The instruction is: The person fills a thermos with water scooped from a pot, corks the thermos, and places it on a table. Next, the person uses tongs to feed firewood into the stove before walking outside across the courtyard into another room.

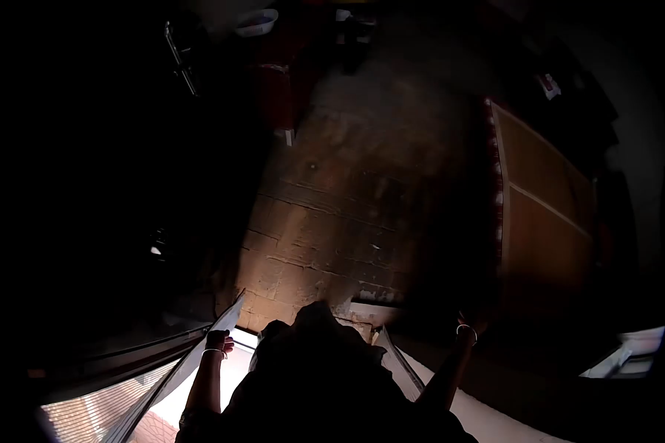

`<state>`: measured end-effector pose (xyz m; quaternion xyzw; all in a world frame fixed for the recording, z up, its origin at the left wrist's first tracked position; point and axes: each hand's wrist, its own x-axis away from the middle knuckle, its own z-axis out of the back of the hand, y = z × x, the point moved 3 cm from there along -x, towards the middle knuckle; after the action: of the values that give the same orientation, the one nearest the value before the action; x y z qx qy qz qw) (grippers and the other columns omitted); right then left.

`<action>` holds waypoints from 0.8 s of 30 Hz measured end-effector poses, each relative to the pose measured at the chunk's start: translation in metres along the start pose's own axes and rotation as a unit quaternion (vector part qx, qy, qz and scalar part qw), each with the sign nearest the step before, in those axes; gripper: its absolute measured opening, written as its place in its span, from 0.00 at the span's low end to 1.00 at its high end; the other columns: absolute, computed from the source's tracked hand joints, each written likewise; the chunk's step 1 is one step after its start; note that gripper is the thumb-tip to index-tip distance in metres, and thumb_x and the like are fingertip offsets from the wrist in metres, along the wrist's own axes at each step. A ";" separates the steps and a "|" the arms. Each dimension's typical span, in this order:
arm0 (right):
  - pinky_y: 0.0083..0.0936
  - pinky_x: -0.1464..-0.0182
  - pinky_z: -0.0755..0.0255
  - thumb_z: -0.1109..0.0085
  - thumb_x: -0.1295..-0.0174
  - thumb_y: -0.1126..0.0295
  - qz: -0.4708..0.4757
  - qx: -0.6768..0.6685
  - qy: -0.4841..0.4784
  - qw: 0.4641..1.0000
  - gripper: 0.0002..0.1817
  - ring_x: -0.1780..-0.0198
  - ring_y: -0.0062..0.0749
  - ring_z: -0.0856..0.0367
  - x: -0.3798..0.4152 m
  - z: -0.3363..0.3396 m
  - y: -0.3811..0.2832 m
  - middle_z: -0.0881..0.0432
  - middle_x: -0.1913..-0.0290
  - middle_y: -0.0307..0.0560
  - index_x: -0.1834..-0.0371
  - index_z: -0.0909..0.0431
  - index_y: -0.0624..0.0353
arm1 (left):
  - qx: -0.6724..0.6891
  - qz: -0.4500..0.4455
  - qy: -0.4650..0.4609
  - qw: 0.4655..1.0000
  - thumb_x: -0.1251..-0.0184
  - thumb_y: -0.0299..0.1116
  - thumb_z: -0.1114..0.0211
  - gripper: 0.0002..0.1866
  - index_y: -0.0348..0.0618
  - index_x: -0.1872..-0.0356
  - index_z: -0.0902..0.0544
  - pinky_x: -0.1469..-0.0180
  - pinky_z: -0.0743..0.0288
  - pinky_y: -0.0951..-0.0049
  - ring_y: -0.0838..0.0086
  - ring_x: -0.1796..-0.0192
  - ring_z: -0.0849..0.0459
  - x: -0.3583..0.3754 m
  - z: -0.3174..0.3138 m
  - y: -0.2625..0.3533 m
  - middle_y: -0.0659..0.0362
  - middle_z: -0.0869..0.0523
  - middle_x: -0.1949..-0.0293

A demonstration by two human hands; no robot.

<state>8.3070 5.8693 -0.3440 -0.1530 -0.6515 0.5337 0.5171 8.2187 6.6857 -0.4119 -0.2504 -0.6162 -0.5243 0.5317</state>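
Note:
My left hand (219, 341), with a light bangle on its wrist, is at the lower left against the edge of a pale upright panel (171, 384). Its fingers are curled, and what they hold, if anything, does not show. Toward the lower right is my right hand (473, 322), also with a bangle at the wrist. It is mostly lost in deep shadow, so its fingers cannot be made out. Dark clothing on my body fills the bottom middle, between the two arms.
A worn brick or tile floor (310, 229) stretches ahead. On the right stands a brown panelled surface (543, 214) with a red patterned edge. Farther off at the left are a reddish piece of furniture (277, 96) and a pale bowl (257, 23). Bright light enters at the bottom.

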 end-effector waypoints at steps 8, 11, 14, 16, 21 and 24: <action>0.28 0.86 0.41 0.50 0.45 0.60 -0.127 -0.051 -0.029 0.990 0.12 0.84 0.39 0.34 -0.020 -0.197 -0.028 0.25 0.72 0.46 0.61 0.29 0.52 | -0.197 -0.050 -0.106 0.973 0.51 0.30 0.39 0.07 0.43 0.79 0.29 0.87 0.42 0.79 0.82 0.87 0.34 -0.001 -0.187 0.185 0.65 0.30 0.87; 0.21 0.89 0.50 0.50 0.46 0.63 -0.139 -0.085 -0.157 0.974 0.09 0.90 0.27 0.43 -0.063 -0.267 -0.043 0.34 0.83 0.42 0.78 0.31 0.54 | -0.242 -0.089 -0.082 0.963 0.50 0.31 0.40 0.08 0.44 0.83 0.29 0.87 0.40 0.78 0.80 0.87 0.33 -0.084 -0.229 0.245 0.63 0.29 0.87; 0.19 0.91 0.55 0.53 0.47 0.69 -0.234 -0.149 -0.131 0.952 0.07 0.92 0.24 0.47 -0.073 -0.344 -0.087 0.39 0.88 0.40 0.81 0.33 0.57 | -0.298 -0.150 -0.075 0.940 0.50 0.32 0.43 0.11 0.44 0.89 0.30 0.88 0.41 0.73 0.77 0.89 0.33 -0.106 -0.309 0.341 0.62 0.29 0.89; 0.19 0.90 0.55 0.53 0.46 0.68 -0.229 -0.044 -0.145 0.961 0.09 0.91 0.23 0.47 -0.098 -0.357 -0.094 0.40 0.88 0.38 0.83 0.35 0.55 | -0.354 -0.189 -0.099 0.910 0.51 0.34 0.43 0.11 0.43 0.87 0.28 0.85 0.36 0.71 0.74 0.87 0.30 -0.114 -0.362 0.389 0.59 0.28 0.89; 0.26 0.90 0.53 0.54 0.45 0.65 -0.232 0.106 -0.043 0.966 0.09 0.89 0.26 0.44 -0.148 -0.405 -0.098 0.37 0.85 0.39 0.80 0.35 0.55 | -0.478 -0.356 -0.165 0.786 0.46 0.36 0.42 0.09 0.40 0.75 0.21 0.76 0.30 0.77 0.77 0.79 0.24 -0.134 -0.497 0.503 0.61 0.23 0.82; 0.35 0.85 0.38 0.53 0.44 0.59 -0.277 0.150 -0.203 0.927 0.13 0.81 0.33 0.29 -0.229 -0.392 -0.040 0.27 0.74 0.45 0.69 0.30 0.59 | -0.523 -0.436 -0.125 0.722 0.49 0.38 0.43 0.11 0.40 0.75 0.20 0.69 0.28 0.70 0.70 0.74 0.21 -0.155 -0.560 0.562 0.56 0.20 0.78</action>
<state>8.7448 5.8928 -0.4677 0.2247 -0.6714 0.4800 0.5179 8.9734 6.3957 -0.4046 -0.2556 -0.3461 -0.9012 -0.0529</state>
